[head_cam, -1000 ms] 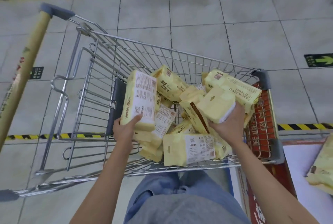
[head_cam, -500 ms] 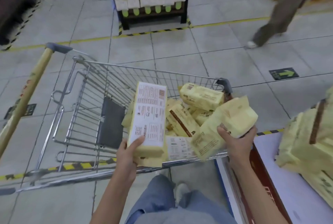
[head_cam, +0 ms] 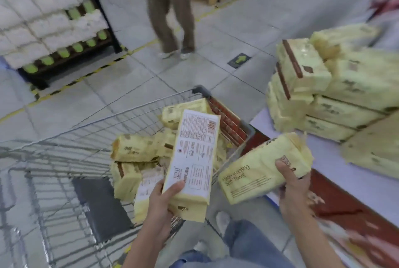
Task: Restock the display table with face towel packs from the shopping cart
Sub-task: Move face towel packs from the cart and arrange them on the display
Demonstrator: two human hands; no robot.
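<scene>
Close in at waist height, the job looks roughly midway to me: two packs are lifted out and neither is set down yet. The left hand grips the bottom end of a tall pack, thumb across its printed white back, holding it upright over the near edge of the shopping cart. The right hand is curled round one end of a second pack marked soft towel, tilted and carried in the gap between cart and display table, forearm angled toward the table.

Just beyond the hands, several loose packs lie jumbled in the cart basket, so there is more to move. To the right, stacked packs are piled several layers high on the table, with bare top beside them for the two in hand.

Farther off, a passer-by stands on the tiled floor, and a pallet of white rolls sits at the far left.
</scene>
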